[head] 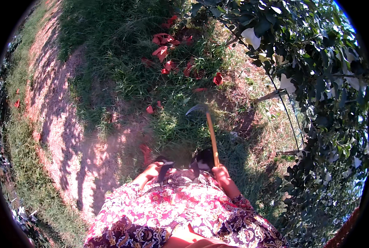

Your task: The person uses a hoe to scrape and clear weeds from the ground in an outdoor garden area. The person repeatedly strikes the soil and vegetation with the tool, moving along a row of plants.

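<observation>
My right hand (pixel 221 174) is closed around the wooden handle (pixel 211 133) of a sickle. The handle points away from me, and its curved metal blade (pixel 197 108) bends to the left above the grass. My left hand (pixel 153 170) hangs in front of my left side with its fingers curled. Whether it holds anything is hard to make out. A red scrap (pixel 146 154) shows just beyond it, and I cannot tell whether the two touch. Two dark straps (pixel 163 173) hang down by the patterned garment (pixel 178 204).
Red paper-like pieces (pixel 161 52) lie scattered in the tall green grass (pixel 125 71) ahead. On the right stand leafy branches (pixel 321 102) with white bags (pixel 251 37) among them. A dark thin line (pixel 285 108) and a wooden branch (pixel 270 96) cross there. A bare path (pixel 57 124) runs along the left.
</observation>
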`<state>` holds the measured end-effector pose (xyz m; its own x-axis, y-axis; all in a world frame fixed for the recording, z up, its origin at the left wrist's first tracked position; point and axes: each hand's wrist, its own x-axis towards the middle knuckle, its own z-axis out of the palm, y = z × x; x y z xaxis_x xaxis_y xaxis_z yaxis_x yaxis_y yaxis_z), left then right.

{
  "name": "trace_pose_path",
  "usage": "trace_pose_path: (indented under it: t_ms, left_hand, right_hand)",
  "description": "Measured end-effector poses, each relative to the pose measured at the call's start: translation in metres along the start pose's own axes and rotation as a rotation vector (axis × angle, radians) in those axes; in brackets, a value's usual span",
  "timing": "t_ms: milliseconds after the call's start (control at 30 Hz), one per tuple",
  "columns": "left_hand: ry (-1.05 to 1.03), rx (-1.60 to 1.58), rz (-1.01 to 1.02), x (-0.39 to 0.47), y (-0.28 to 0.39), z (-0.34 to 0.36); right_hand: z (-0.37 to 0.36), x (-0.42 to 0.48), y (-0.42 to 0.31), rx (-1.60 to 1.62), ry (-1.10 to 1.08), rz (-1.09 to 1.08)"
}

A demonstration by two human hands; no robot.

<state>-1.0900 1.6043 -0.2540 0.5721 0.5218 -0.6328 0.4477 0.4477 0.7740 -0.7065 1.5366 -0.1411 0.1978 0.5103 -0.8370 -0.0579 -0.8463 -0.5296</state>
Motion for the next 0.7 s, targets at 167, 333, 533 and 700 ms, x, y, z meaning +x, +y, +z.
trace_pose_path:
  t_ms: [167,333,533,700]
  left_hand:
    - [0.030,-0.009,-0.027,-0.033,0.060,-0.011]
    - [0.003,0.250,-0.158,-0.031,0.069,-0.012]
    - [0.172,-0.237,-0.202,-0.022,0.033,-0.004]
    - [0.177,0.085,-0.372,-0.030,0.065,-0.029]
  right_hand:
    - [0.025,-0.031,-0.059,-0.186,0.123,-0.101]
    - [0.036,-0.039,-0.089,-0.152,0.131,-0.022]
    - [0.030,-0.011,-0.071,-0.268,0.006,-0.153]
    - [0.053,0.019,-0.104,-0.282,-0.084,0.025]
